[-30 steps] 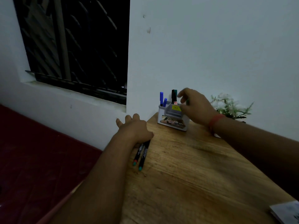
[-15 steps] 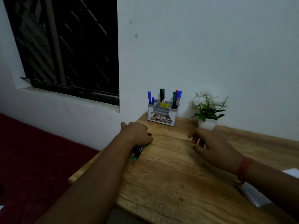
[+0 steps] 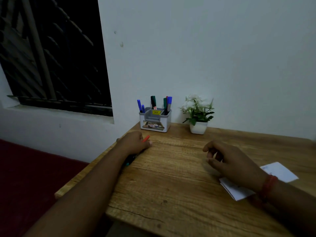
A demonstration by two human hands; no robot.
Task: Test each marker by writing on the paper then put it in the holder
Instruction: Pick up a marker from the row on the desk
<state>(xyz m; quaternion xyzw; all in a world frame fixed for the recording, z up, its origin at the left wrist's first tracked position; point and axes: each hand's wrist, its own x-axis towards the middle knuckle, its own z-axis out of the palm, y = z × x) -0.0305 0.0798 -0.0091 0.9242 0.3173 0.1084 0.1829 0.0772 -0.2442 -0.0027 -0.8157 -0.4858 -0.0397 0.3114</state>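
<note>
Left hand: our left hand (image 3: pixel 135 141) pinches a red marker (image 3: pixel 145 139) near the table's (image 3: pixel 171 185) left edge, pointing toward the holder (image 3: pixel 154 119).
Right hand: our right hand (image 3: pixel 234 163), fingers loosely curled, holds nothing, above the paper (image 3: pixel 280 171).

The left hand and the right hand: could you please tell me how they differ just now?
The left hand grips a red marker near the table's left edge; the right hand holds nothing, its fingers loosely curled. The right hand lies over the paper; the left hand lies over spare markers. Both stay low over the table.
</note>
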